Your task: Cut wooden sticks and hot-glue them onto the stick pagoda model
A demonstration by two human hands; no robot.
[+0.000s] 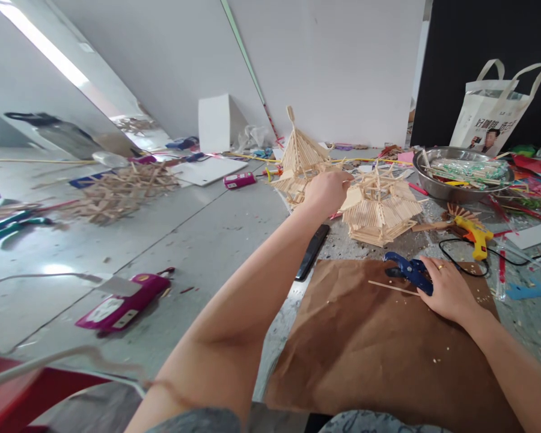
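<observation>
My left hand (pixel 325 191) is stretched forward between two models built of thin wooden sticks. Its fingers are pinched together beside the roof of the right model, and what they hold, if anything, is too small to make out. The right stick model (pixel 381 210) has a flared, many-sided roof. Behind my wrist rises the left stick model (pixel 303 150), with a pointed roof, partly hidden by my hand. Low on the brown paper (pixel 342 337), my right hand (pixel 448 291) closes round a blue hand cutter (pixel 408 270). A single thin wooden stick (pixel 392 288) lies beside the cutter.
A black phone (pixel 313 252) lies left of the paper. To the right are a yellow glue gun (pixel 475 236) with its cord and a metal bowl (pixel 460 191) of wrapped sticks. A purple power strip (pixel 126 304) and a heap of sticks (pixel 126 189) lie leftward.
</observation>
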